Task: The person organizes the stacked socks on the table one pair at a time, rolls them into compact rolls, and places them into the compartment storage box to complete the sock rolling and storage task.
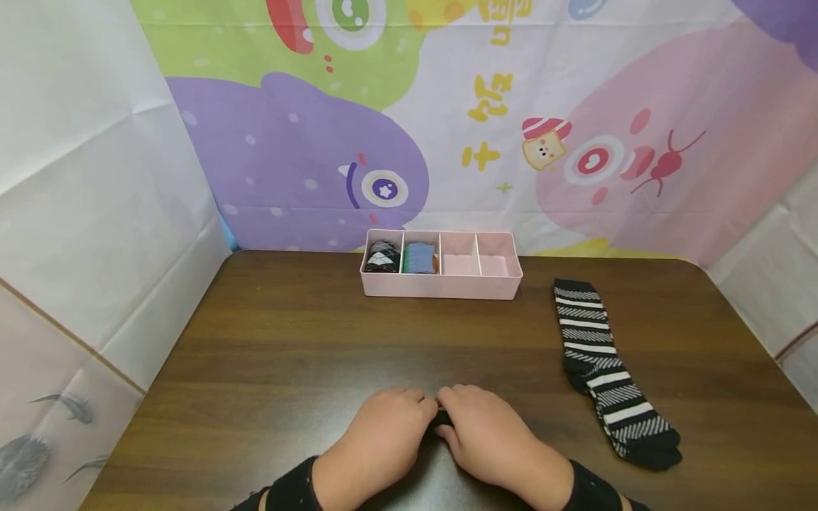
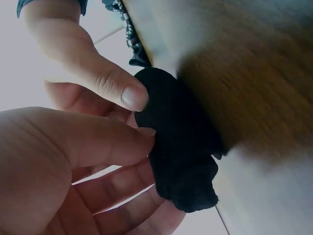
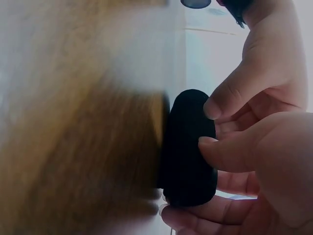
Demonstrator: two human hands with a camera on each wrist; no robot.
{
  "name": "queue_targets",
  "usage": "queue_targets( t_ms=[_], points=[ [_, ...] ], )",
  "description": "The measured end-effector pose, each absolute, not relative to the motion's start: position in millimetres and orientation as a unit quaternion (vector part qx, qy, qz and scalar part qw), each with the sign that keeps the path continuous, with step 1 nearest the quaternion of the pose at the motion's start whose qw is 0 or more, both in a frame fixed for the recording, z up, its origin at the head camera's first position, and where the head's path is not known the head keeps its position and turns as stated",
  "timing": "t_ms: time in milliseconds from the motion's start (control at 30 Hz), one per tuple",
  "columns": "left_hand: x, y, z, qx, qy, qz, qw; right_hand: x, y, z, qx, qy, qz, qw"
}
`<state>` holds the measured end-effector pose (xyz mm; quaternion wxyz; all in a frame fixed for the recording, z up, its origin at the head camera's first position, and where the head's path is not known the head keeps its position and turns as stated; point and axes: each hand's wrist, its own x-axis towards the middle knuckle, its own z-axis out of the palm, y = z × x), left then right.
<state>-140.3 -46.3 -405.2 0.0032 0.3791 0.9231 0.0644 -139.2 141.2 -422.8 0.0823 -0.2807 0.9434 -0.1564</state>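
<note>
A rolled black sock (image 2: 178,132) is between my two hands just above or on the table, largely covered by them in the head view. My left hand (image 1: 386,436) pinches one side of it, thumb on the near face and fingers behind. My right hand (image 1: 488,440) grips the other side the same way, the two thumbs close together. In the right wrist view the rolled sock (image 3: 190,152) looks like a compact, rounded bundle. To the right of my hands lies a black sock with white and grey stripes (image 1: 601,355), flat and stretched out.
At the back of the brown table (image 1: 275,333) stands a pink divided box (image 1: 441,286). Its leftmost compartment holds a black-and-white patterned sock roll (image 1: 383,257); the one beside it holds a blue roll (image 1: 419,257). A cartoon-printed curtain (image 1: 307,156) hangs behind.
</note>
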Motion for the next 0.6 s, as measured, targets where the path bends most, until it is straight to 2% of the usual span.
queue_targets(
  t_ms=[433, 600],
  points=[
    [-140.0, -45.5, -405.8, 0.366, 0.928, 0.067, -0.001, -137.3, 139.7, -421.6, -0.291, 0.944, -0.145, 0.051],
    [-140.9, -45.7, -406.6, 0.367, 0.928, 0.07, 0.003, -137.3, 139.0, -420.5, -0.296, 0.944, -0.131, 0.056]
  ],
)
